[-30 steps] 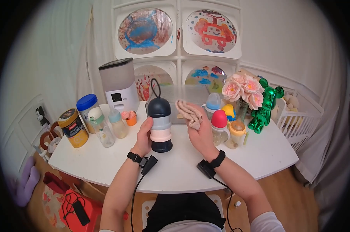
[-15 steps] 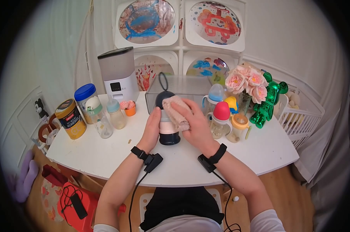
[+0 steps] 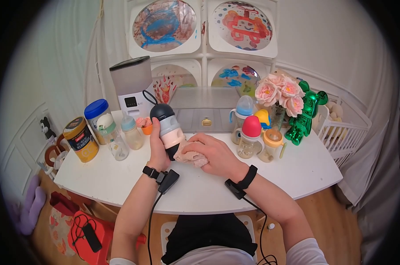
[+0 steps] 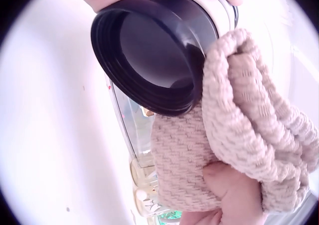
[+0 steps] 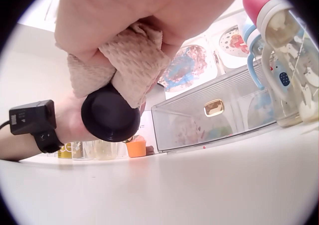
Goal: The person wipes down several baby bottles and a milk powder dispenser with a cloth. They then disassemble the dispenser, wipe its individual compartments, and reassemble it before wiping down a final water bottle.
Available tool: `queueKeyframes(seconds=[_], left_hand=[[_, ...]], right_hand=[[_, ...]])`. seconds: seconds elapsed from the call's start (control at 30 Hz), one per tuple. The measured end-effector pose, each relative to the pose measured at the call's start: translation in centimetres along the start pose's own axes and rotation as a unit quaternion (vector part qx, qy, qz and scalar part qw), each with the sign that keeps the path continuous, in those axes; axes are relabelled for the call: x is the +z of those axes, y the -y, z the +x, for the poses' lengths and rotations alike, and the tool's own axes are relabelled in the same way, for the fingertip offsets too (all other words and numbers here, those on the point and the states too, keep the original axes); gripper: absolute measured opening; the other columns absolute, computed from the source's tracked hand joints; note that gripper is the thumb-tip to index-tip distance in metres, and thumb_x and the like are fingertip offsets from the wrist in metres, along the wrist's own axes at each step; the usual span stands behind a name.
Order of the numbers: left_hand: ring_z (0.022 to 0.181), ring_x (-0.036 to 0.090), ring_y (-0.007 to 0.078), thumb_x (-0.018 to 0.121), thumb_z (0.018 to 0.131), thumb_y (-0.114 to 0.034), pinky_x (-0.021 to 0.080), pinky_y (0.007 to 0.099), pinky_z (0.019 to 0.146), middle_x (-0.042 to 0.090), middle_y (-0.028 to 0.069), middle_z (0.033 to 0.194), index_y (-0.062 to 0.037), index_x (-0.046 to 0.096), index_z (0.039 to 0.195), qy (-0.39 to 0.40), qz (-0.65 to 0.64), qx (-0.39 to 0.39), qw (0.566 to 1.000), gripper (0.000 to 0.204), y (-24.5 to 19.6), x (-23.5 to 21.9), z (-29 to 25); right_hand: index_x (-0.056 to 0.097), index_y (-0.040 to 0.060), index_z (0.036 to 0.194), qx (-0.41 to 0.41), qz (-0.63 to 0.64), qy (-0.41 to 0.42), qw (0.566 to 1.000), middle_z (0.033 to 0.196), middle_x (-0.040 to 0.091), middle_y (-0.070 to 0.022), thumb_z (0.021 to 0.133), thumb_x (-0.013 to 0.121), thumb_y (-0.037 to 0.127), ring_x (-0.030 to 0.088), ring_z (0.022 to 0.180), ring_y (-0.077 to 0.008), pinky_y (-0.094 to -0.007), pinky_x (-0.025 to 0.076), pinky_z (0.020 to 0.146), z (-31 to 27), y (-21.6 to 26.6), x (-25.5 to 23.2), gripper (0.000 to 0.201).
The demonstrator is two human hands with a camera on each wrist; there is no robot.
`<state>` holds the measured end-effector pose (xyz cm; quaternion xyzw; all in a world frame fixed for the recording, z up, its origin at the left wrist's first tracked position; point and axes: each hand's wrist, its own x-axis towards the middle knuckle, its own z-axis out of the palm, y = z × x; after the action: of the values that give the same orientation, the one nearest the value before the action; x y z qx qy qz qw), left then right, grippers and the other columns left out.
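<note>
My left hand [image 3: 159,148] grips a stackable milk powder container [image 3: 166,126] with a navy domed lid, grey and pink tiers, a dark base and a loop on top. It is tilted above the white table [image 3: 200,190], its loop leaning to the left. A pinkish-beige waffle cloth [image 3: 192,155] is bunched in my right hand [image 3: 219,154] and lies against the side of the dark base. The left wrist view shows the recessed underside [image 4: 154,50] of the container, with cloth [image 4: 239,100] along its rim.
Baby bottles [image 3: 251,139] stand at right beside pink roses [image 3: 279,92] and a shiny green bear figure [image 3: 300,117]. More bottles [image 3: 116,139], a yellow can [image 3: 80,140] and a white dispenser [image 3: 136,92] are at left. A clear box [image 3: 189,119] sits behind the hands.
The cloth came from the right onto the container's upper part, then moved down to its base. The container has gone from upright to tilted, its top leaning left.
</note>
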<state>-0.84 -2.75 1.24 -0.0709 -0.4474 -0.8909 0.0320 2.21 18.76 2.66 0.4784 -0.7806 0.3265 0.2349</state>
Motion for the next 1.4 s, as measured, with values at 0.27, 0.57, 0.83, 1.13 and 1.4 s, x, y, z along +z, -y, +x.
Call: queueKeyframes(seconds=[0.27,0.57,0.83,1.13,1.4], left_hand=[[0.103,0.072,0.0226,0.045,0.106,-0.07,0.061,0.0385,0.088,0.072,0.0103,0.117,-0.008,0.058,0.137,0.028,0.004,0.042,0.999,0.071,0.0,-1.2,1.0],[0.101,0.074,0.0255,0.033,0.108,-0.07,0.064,0.0381,0.083,0.072,0.0176,0.121,-0.0038,0.055,0.143,0.099,0.002,0.023,0.995,0.078,-1.6,0.7,-0.2],[0.098,0.074,0.0177,0.06,0.106,-0.055,0.063,0.0356,0.082,0.071,0.0123,0.123,-0.005,0.056,0.14,0.113,0.195,-0.004,0.974,0.061,0.9,0.5,0.0],[0.108,0.068,0.0123,0.071,0.104,-0.041,0.057,0.0273,0.09,0.067,0.0096,0.124,0.0019,0.056,0.139,0.083,0.189,0.035,0.978,0.058,0.6,0.6,0.3],[0.103,0.069,0.0151,0.063,0.106,-0.051,0.057,0.0316,0.09,0.069,0.0075,0.116,-0.0022,0.061,0.128,-0.008,0.112,0.055,0.992,0.053,0.3,0.6,0.3]], right_hand=[[0.071,0.013,0.114,0.113,0.056,-0.025,0.992,0.113,0.071,-0.0113,0.077,0.061,-0.004,0.068,0.106,-0.0369,-0.0437,0.056,0.089,-0.4,-1.7,0.8,0.043],[0.063,0.0113,0.134,0.256,-0.047,-0.033,0.965,0.126,0.068,-0.0202,0.086,0.062,0.007,0.066,0.114,-0.0422,-0.0486,0.055,0.096,-0.3,-2.5,0.3,0.048],[0.052,0.0014,0.147,0.108,0.137,-0.266,0.948,0.141,0.059,-0.0191,0.089,0.057,-0.01,0.059,0.132,-0.0361,-0.0409,0.046,0.112,0.8,-2.7,0.2,0.06],[0.058,0.0103,0.149,0.068,0.038,-0.184,0.98,0.149,0.056,-0.0173,0.083,0.062,-0.011,0.058,0.136,-0.0347,-0.038,0.046,0.114,0.1,-1.3,0.3,0.07],[0.068,0.0204,0.139,0.044,-0.018,-0.052,0.998,0.138,0.061,-0.0117,0.078,0.071,-0.007,0.066,0.119,-0.0361,-0.0407,0.056,0.098,0.1,0.4,0.5,0.067]])
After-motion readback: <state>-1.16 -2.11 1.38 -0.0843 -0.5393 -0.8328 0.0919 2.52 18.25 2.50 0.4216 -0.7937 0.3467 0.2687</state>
